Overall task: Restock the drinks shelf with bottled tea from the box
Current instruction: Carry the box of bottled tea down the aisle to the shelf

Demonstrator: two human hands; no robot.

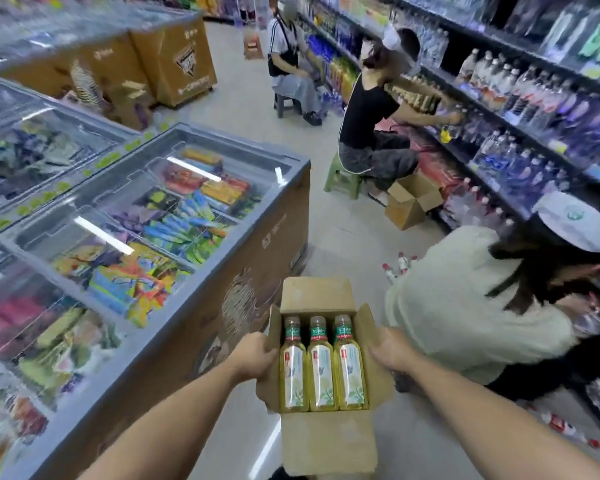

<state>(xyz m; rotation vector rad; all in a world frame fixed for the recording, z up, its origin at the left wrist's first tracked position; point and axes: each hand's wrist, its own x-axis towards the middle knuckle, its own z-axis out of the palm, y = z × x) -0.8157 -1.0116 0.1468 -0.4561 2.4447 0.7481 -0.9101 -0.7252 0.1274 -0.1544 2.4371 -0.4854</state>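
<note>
Both the left hand (253,355) and right hand (390,351), fingers curled round its side flaps, carry the open box (326,441) at 6 o'clock, three tea bottles (321,372) visible inside; judging by this, stocking the drinks shelf (492,109) at 2 o'clock has not begun.

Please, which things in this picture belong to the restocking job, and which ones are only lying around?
Belongs to the job: cardboard box, held by the left hand and the right hand; three bottles of tea inside it; drinks shelf.

Just lying about: chest freezer; green stool; open box on the floor; loose bottles on the floor.
</note>
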